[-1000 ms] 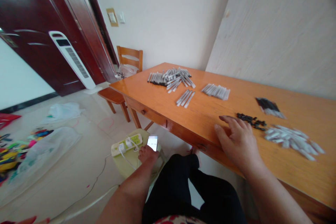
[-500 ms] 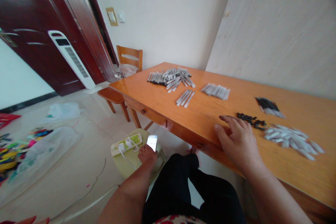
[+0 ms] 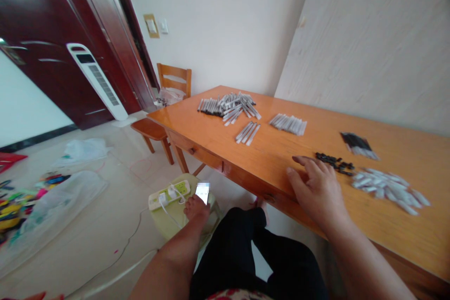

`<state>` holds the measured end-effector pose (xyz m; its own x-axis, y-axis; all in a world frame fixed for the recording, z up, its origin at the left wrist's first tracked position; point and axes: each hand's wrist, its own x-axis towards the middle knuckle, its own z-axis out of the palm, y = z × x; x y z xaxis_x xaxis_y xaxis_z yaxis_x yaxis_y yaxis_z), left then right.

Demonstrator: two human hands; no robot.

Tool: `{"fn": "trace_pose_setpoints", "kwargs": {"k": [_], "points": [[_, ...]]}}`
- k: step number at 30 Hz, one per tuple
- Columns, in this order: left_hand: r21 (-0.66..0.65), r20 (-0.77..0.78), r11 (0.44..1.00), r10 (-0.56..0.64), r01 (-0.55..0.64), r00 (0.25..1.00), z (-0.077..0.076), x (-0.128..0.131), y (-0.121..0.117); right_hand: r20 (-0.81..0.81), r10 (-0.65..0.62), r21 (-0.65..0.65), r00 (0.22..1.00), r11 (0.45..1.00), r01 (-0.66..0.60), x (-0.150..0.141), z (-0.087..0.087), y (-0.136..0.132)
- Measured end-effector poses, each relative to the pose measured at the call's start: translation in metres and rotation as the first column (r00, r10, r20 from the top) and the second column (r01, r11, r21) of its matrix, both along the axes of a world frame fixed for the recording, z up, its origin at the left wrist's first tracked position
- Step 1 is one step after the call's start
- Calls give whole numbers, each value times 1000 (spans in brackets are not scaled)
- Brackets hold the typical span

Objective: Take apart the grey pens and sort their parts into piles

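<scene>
Down at the pale green stool, my left hand is closed around a phone with a lit screen. My right hand rests on the front edge of the wooden table, fingers apart and nothing held. Just beyond its fingers lie small black caps. To the right of them is a loose heap of whitish tubes. Farther back sit a bundle of black thin sticks with pale ends and a row of clear tubes. Several pen-like tubes lie apart, near a larger pile.
A power strip with plugs and white cables lies on the stool. A wooden chair stands past the table's far end. Plastic bags and colourful items cover the floor at left. Fingertips of another hand show at the bottom left.
Both hands keep their places, the left on the phone and the right on the table. Only the camera view has shifted slightly.
</scene>
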<state>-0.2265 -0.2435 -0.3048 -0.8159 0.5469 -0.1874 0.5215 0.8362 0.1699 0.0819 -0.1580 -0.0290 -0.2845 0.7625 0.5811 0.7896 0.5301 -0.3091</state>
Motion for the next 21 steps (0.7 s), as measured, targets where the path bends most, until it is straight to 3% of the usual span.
{"fn": "trace_pose_setpoints", "kwargs": {"k": [9, 15, 18, 21], "points": [[21, 6, 1000, 1, -1, 1000, 1, 0, -1, 16, -19, -12, 1000, 1000, 19, 0, 0, 0], [127, -39, 990, -53, 57, 998, 13, 7, -5, 16, -17, -12, 1000, 1000, 18, 1, -3, 3], [268, -135, 942, -170, 201, 976, 25, 16, -2, 29, -15, -36, 999, 999, 16, -1, -1, 1], [428, -244, 829, -277, 359, 929, 36, 29, 7, 37, -18, -62, 999, 998, 20, -5, 3, -1]]}}
